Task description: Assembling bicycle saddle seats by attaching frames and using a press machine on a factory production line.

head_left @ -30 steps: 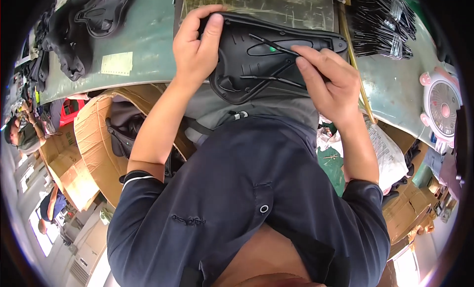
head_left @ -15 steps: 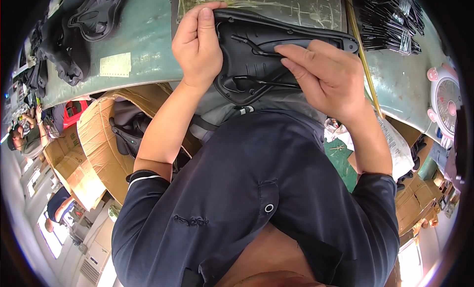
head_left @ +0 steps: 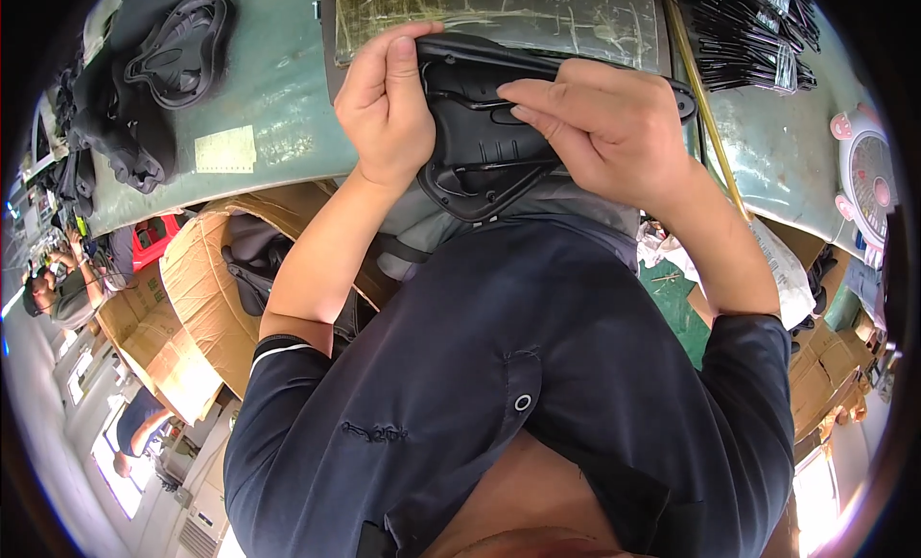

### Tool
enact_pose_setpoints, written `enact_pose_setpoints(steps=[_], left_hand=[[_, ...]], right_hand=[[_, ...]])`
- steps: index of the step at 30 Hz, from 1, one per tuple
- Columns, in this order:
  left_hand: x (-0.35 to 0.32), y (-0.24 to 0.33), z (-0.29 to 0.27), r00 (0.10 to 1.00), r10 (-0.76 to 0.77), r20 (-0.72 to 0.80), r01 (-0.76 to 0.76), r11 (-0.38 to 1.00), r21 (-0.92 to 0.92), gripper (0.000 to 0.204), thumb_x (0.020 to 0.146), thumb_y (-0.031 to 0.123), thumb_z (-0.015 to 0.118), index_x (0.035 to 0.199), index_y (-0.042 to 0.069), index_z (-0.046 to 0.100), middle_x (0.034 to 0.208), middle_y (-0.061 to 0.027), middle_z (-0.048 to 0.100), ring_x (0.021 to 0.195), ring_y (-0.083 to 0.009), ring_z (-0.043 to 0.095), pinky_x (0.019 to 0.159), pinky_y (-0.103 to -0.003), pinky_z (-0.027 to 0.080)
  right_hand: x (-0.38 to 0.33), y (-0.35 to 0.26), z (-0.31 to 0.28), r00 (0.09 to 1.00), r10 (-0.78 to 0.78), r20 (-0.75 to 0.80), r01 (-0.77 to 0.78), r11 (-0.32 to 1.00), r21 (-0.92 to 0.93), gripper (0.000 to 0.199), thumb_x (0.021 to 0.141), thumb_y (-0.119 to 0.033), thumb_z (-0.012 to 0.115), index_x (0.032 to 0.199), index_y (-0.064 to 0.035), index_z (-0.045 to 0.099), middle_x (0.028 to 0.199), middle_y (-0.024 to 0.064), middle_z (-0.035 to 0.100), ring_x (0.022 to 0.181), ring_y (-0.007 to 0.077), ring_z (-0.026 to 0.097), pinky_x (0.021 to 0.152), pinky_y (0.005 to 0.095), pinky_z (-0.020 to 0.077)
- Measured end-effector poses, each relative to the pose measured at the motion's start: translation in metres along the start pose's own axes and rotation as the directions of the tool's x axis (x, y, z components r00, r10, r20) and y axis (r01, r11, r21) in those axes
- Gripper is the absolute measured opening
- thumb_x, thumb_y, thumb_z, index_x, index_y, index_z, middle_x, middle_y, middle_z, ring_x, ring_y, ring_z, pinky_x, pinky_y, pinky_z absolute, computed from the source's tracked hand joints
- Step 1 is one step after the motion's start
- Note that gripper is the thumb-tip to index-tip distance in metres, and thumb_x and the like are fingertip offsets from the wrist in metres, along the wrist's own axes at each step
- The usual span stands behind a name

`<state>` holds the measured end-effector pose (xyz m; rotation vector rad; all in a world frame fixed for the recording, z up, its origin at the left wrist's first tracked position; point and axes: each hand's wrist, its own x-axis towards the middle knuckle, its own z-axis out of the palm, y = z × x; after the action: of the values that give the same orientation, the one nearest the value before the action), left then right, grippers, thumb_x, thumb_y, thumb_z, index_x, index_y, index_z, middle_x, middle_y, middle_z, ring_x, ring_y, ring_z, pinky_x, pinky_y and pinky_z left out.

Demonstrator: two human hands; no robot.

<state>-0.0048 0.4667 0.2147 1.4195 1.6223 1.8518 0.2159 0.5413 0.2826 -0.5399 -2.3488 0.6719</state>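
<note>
A black bicycle saddle [head_left: 494,147] is held with its underside up, between my body and the bench edge. My left hand [head_left: 389,112] is closed around its wide end at the upper left, thumb along the rim. Over the hollow of the shell runs a bent black metal saddle rail [head_left: 466,103]. My right hand [head_left: 619,126] pinches this rail between thumb and fingertips, and covers much of the saddle's narrow end. A second stretch of rail shows along the near side of the shell. Whether the rail ends sit in their sockets I cannot tell.
Bundled black rails [head_left: 753,40] lie on the green bench at the far right, near a pink-and-white fan [head_left: 870,186]. More black saddle shells [head_left: 182,49] are at the far left. A cardboard box [head_left: 206,294] stands below the bench edge. Other people are in the left background.
My right hand has moved left along the saddle, and the rail under its fingers has shifted toward the wide end. The saddle has tilted slightly; my left hand keeps its hold.
</note>
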Motion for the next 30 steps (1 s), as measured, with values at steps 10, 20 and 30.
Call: enact_pose_setpoints(steps=[10,20,30], left_hand=[[0.026,0.025,-0.019,0.768,0.453,0.453,-0.557,0.821,0.125,0.039,0.091,0.012,0.080,0.127,0.005,0.067,0.127,-0.0189,0.071,0.109,-0.0357,0.070,0.093,-0.045,0.056],[0.030,0.066,0.030,0.908,0.335,0.252,-0.418,0.666,0.618,0.016,0.085,0.014,0.085,0.092,0.003,0.075,0.125,-0.0205,0.064,0.109,-0.0386,0.063,0.093,-0.046,0.052],[0.092,0.022,0.060,0.923,0.343,0.171,-0.377,0.727,0.575,0.021,0.095,0.014,0.077,0.082,-0.002,0.072,0.113,-0.0171,0.076,0.093,-0.0388,0.073,0.084,-0.045,0.058]], right_hand=[[0.016,0.021,-0.018,0.982,-0.177,0.069,0.169,0.979,0.110,0.023,0.087,-0.019,0.084,0.110,-0.0145,0.082,0.079,0.0071,0.069,0.067,0.0302,0.069,0.062,0.0431,0.0570],[0.022,0.010,-0.001,0.955,0.187,-0.230,-0.218,0.969,-0.116,0.058,0.087,-0.027,0.081,0.132,0.0045,0.063,0.123,0.0252,0.067,0.097,0.0435,0.073,0.081,0.0475,0.0631],[0.074,0.062,0.018,0.864,0.128,-0.487,-0.276,0.930,-0.244,0.037,0.082,-0.019,0.076,0.118,-0.0099,0.074,0.111,0.0104,0.074,0.086,0.0350,0.075,0.072,0.0435,0.0624]])
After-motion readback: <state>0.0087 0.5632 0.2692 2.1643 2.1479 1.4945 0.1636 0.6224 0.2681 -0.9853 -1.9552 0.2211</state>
